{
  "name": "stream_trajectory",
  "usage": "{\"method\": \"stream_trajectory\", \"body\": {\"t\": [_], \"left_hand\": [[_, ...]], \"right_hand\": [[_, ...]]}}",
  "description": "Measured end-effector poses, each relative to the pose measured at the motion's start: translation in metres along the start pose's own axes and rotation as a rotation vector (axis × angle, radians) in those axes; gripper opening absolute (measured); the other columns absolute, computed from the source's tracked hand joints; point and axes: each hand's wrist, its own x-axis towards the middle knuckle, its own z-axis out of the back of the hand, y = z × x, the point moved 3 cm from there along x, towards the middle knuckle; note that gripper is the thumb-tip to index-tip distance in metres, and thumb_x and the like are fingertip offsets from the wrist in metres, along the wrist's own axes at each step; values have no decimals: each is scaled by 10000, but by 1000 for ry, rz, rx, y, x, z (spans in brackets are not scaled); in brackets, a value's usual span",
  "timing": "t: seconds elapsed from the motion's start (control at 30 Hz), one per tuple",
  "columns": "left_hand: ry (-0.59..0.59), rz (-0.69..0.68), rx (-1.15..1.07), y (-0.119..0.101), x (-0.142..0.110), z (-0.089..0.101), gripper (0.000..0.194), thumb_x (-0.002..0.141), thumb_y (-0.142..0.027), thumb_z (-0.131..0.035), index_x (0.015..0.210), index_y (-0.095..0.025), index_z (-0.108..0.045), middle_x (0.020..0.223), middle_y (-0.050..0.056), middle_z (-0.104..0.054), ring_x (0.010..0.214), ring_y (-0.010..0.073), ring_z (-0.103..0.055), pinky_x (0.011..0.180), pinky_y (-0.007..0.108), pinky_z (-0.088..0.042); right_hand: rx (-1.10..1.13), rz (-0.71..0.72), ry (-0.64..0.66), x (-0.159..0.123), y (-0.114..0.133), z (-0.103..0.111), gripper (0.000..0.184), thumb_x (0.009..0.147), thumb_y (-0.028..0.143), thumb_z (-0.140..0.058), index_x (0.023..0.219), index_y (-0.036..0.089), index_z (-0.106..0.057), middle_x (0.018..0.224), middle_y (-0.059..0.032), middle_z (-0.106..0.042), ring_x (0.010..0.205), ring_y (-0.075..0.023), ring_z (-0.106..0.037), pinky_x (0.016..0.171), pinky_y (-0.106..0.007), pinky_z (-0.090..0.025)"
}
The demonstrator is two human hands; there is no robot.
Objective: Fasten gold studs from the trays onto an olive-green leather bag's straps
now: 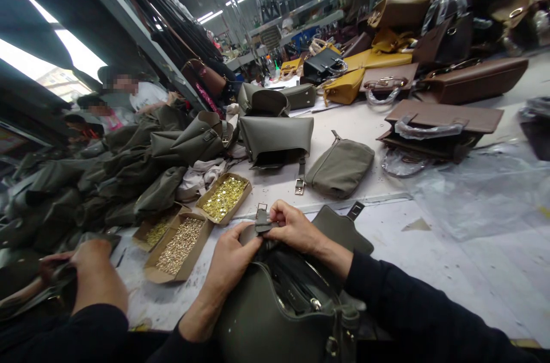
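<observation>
An olive-green handbag [253, 317] lies against me at the bottom middle. Its mouth gapes, showing a dark lining and a metal zip. Above the opening I see a short green strap [262, 222] with a square metal buckle at its top end. My left hand [232, 257] pinches this strap from the left, thumb and fingers closed. From the right, my right hand [296, 229] grips the strap's side with bent fingers and thumb. Behind my right wrist lies a green flap [339, 225] with a dark buckled tab. My fingers hide part of the strap.
Left of my hands stand cardboard trays of small metal studs [180, 245] and gold pieces [223, 198]. A co-worker's arm [97, 277] works at far left, near piled green bags [86, 180]. Ahead lie a green pouch [344, 165] and brown bags [447, 117]; plastic sheeting [490, 191] covers the right.
</observation>
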Motion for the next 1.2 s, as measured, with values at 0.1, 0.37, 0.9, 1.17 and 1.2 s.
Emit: {"method": "stream_trajectory", "body": {"t": [0.1,0.37,0.9,1.17,1.2], "left_hand": [[-101,-108,64,5,-10,-3,285,821,-321,-625,1027,-201,-781,995,29,-817,946,250,-754,887,351,-571],[-469,-713,446,-3,-45,-3,198,924,-134,-600,1088,-191,-695,988,78,-794,913,225,-764,846,344,-607],[-678,-857,254,23,-54,-15,307,915,-94,-618,1200,-206,-614,980,77,-788,925,213,-766,861,326,-628],[-778,-909,210,42,-60,-26,250,914,-92,-583,1155,-155,-594,936,115,-772,898,214,-744,851,364,-622],[-783,-919,210,42,-61,-26,221,931,-106,-576,1146,-154,-595,936,115,-774,909,211,-746,860,362,-622]], "right_hand": [[161,-44,86,3,-2,1,442,615,258,-827,969,218,-565,830,35,-661,753,-162,-585,703,-268,-431],[-133,218,176,-12,23,12,195,801,316,-754,978,240,-787,1075,-33,-740,1045,-257,-606,951,-385,-430],[-284,577,117,-41,48,-13,150,1015,328,-658,1099,333,-783,1030,-41,-717,958,-225,-663,848,-338,-517],[-734,944,122,-53,47,-26,191,985,187,-624,1107,309,-706,971,-62,-710,795,-212,-623,662,-341,-462],[-749,963,96,-54,46,-27,200,979,163,-627,1101,304,-702,966,-60,-710,790,-207,-620,661,-337,-465]]}}
